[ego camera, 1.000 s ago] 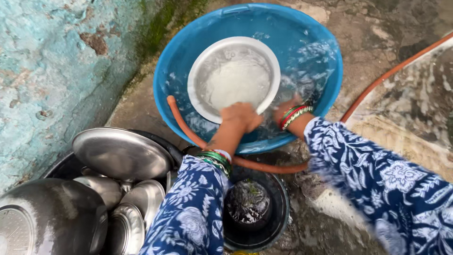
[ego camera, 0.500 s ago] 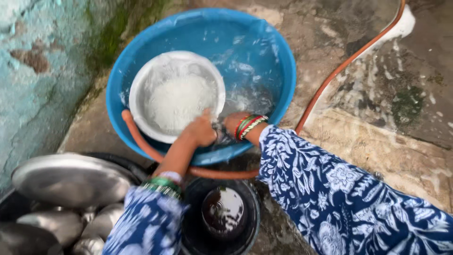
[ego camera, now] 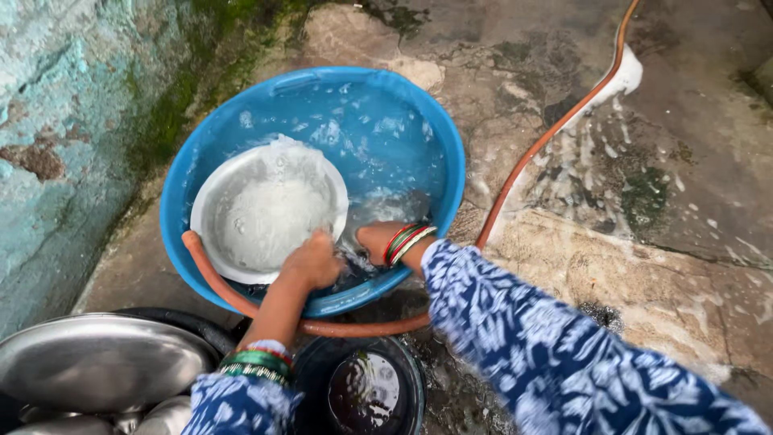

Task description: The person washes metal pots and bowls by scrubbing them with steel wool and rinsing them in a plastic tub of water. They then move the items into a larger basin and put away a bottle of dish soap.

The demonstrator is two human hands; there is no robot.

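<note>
Two hands: both down in the blue tub (ego camera: 439, 129) of sudsy water on the floor.
Left hand (ego camera: 312, 260): fingers curled over the near rim of the steel plate (ego camera: 266, 211), tipping it so water runs across it.
Right hand (ego camera: 377, 240): wrist-deep beside the plate; grip hidden by water, cannot tell.
Hose (ego camera: 523, 165): orange, loops round the tub.
Washed steel dishes (ego camera: 97, 362): stacked near left, apart from the suds.

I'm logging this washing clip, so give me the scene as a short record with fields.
Setting: wet stone floor beside a painted wall
Left hand: on the rim of a steel plate
Right hand: in the water next to the plate
Tub: blue, round, holding water
Hose: orange, runs across the floor and curves round the tub's near side
Other dishes: steel lid and pots at lower left
</note>
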